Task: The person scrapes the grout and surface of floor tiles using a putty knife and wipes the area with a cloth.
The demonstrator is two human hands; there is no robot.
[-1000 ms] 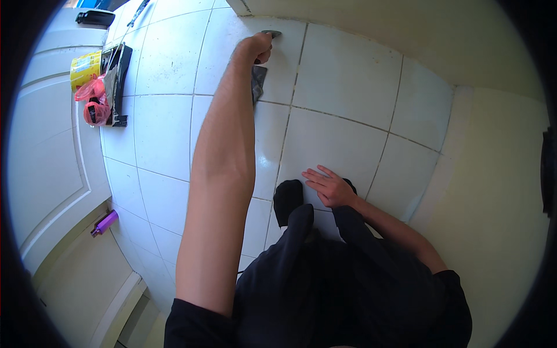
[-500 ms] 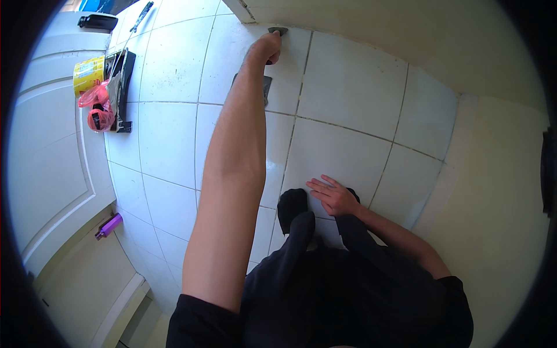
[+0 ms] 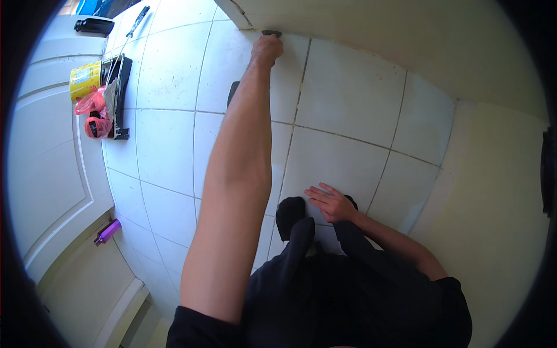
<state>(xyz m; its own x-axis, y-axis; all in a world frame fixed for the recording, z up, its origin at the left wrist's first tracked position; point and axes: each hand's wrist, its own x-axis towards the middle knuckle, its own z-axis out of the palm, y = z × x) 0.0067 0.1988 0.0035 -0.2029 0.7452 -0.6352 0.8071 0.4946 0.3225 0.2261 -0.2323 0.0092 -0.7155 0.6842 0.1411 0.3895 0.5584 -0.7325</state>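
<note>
My left arm stretches far forward, and my left hand grips a putty knife by its handle. Its dark blade meets the foot of the wall where the floor tiles end. Most of the handle is hidden inside my fist. A dark grey flat piece lies on the tiles, largely covered by my left forearm, so I cannot tell its kind. Close to my feet, my right hand is open with fingers spread, low over the white tiled floor, holding nothing.
At the left by a white panelled door are a black tray, a yellow tub and pink plastic bags. A brush-like tool, a black bottle and a purple bottle lie around.
My left hand and the putty knife have moved slightly left along the wall's foot. My forearm has swung a little right over the grey piece. My right hand stays put.
</note>
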